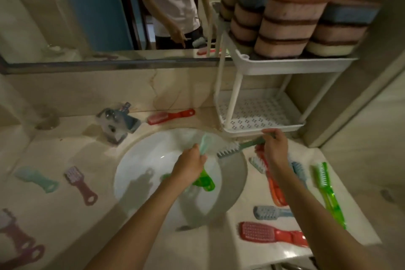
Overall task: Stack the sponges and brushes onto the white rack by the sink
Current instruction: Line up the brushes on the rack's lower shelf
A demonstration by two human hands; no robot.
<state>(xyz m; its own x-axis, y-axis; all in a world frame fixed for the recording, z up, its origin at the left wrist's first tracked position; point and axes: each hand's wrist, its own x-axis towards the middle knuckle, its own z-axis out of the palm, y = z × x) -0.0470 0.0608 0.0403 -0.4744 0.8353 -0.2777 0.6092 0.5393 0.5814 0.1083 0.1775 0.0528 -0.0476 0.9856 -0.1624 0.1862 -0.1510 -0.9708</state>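
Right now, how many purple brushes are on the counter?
3, left of the sink: purple brush beside the teal brush; dark purple brush beside a third at bottom-left. Others may be cropped.

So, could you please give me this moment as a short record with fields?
left hand: grips a pale teal brush over the sink
right hand: holds a grey-green brush by its handle, beside the lower shelf of the white rack
top shelf: stacked sponges
counter: more brushes on both sides of the sink, a red brush by the tap
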